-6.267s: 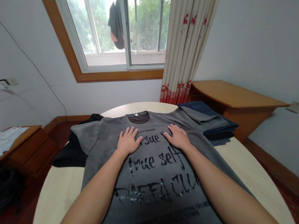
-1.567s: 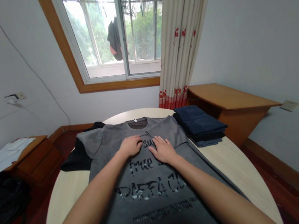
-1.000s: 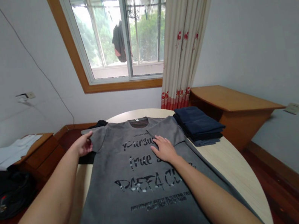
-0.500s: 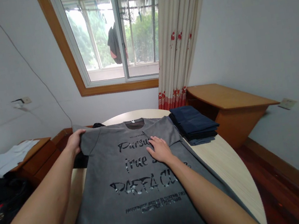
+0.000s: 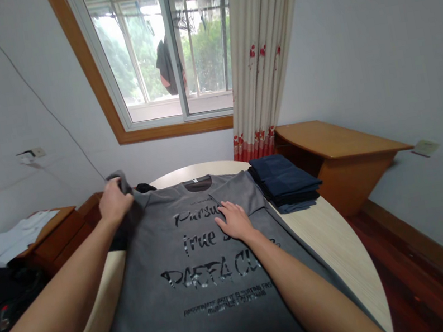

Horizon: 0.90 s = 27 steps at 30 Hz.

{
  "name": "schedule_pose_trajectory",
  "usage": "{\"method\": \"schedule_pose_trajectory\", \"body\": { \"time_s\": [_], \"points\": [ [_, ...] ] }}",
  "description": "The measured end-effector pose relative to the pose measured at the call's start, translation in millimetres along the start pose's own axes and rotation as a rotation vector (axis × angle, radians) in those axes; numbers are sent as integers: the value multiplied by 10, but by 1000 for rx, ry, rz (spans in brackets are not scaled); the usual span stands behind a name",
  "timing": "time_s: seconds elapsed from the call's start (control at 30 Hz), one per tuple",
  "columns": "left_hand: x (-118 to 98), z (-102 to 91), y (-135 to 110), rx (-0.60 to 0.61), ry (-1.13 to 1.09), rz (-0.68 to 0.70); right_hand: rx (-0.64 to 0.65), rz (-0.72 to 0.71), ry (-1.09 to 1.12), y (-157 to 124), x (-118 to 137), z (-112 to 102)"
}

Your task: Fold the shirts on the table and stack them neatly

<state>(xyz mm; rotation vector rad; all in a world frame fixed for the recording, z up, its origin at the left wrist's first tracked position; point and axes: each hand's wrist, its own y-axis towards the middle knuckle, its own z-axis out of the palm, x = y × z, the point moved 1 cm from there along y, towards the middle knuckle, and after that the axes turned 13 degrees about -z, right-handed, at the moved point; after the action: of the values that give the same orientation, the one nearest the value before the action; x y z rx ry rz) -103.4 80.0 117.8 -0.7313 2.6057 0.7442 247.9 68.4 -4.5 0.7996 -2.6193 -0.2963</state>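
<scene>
A dark grey T-shirt (image 5: 153, 268) with black lettering lies spread on the round table (image 5: 345, 247), its collar at the far side. My left hand (image 5: 115, 202) grips the left sleeve, which is lifted off the table and curls above my fingers. The right sleeve is folded inward over the chest. My right hand (image 5: 234, 220) lies flat on the shirt beside that folded sleeve, fingers stretched out, covering part of the lettering.
A stack of folded dark clothes (image 5: 286, 180) sits at the table's right far edge. Beyond it stands a wooden desk (image 5: 340, 137). To the left are a wooden cabinet (image 5: 53, 239) with papers and a black bag (image 5: 10, 303). A curtain (image 5: 264, 40) hangs by the window.
My left hand has turned and raised the left sleeve, drawing its edge up and slightly inward. My right hand stays flat on the shirt. The view has shifted slightly.
</scene>
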Motion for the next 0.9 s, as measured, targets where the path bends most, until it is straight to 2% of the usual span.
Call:
{"method": "schedule_pose_trajectory", "body": {
  "time_s": [0.07,0.1,0.17,0.23,0.3,0.53,0.67,0.8,0.9],
  "points": [
    [-243,5,-305,39,124,296,-2,-3,5,1,-6,5],
    [-346,14,-452,39,172,396,-3,-4,7,1,-9,8],
    [-471,35,-670,-4,210,465,-6,-8,9,0,-16,13],
    [-475,66,-749,-34,229,429,-8,-11,10,-1,-23,17],
    [-376,108,-711,0,275,354,-7,-11,11,-2,-28,19],
    [153,267,-411,368,416,71,-15,-12,8,1,-28,25],
    [348,372,-335,520,349,36,-9,-13,-3,3,-27,19],
    [456,448,-219,680,283,-54,0,-8,-7,2,-22,14],
    [373,482,-50,781,259,-139,2,-5,-20,-1,-13,15]
  ]
}}
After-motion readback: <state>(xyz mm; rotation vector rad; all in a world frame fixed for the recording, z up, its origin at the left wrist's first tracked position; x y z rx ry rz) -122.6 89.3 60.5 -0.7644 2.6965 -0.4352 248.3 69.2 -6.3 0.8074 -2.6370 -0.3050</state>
